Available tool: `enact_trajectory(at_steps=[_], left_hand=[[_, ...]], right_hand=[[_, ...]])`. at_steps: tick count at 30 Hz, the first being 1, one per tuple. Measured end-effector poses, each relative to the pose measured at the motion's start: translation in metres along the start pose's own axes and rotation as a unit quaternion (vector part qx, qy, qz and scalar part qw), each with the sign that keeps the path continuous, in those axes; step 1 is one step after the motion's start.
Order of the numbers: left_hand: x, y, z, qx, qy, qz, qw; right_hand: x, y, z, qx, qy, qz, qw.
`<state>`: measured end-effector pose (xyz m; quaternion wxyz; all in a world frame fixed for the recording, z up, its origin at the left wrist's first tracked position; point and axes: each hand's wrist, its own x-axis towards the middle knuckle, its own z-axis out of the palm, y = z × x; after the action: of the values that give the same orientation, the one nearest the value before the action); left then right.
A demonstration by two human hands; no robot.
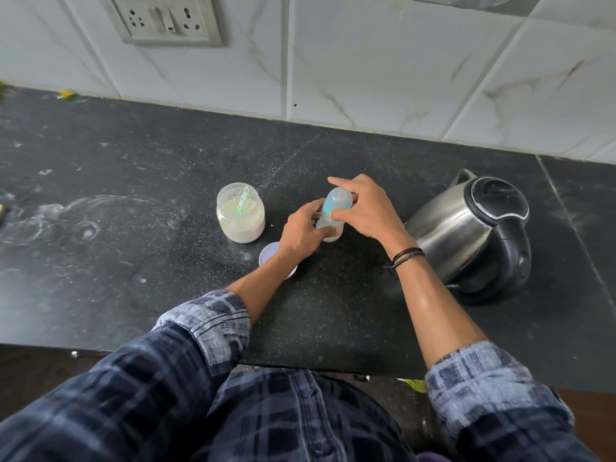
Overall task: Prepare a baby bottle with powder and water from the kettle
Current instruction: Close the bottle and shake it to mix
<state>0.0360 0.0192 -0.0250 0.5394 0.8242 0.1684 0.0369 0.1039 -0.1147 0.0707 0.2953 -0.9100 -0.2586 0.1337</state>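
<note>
Right hand (365,208) gripping bottle cap (338,202), left hand (301,230) hiding bottle (330,226) body

Dark navy-and-grey plaid button-front shirt (300,415); both sleeves rolled to paler checked cuffs (213,323); black and brown cord bracelets (407,255) on the right wrist.

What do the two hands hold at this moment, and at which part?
Both hold the baby bottle: the left hand grips its lower body, and the right hand grips its capped top.
</note>
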Motion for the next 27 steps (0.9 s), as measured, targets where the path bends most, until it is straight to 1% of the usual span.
enact_trajectory(at_steps=[6,16,18,23,27], left_hand=[[0.000,0.000,0.001,0.006,0.003,-0.003,1.000],[0.001,0.001,0.000,0.007,0.005,-0.010,1.000],[0.000,0.001,0.000,0.007,0.004,-0.008,1.000],[-0.001,0.002,-0.001,-0.007,0.011,0.003,1.000],[-0.002,0.002,-0.002,-0.002,0.009,0.022,1.000]], right_hand=[[0.006,-0.003,-0.007,-0.005,-0.010,0.007,1.000],[0.010,-0.007,-0.007,-0.060,-0.038,-0.004,0.997],[0.008,-0.008,-0.009,-0.064,-0.033,0.003,0.997],[0.003,-0.009,0.002,-0.115,0.028,0.024,0.993],[-0.001,-0.010,0.006,-0.111,0.014,0.032,0.993]])
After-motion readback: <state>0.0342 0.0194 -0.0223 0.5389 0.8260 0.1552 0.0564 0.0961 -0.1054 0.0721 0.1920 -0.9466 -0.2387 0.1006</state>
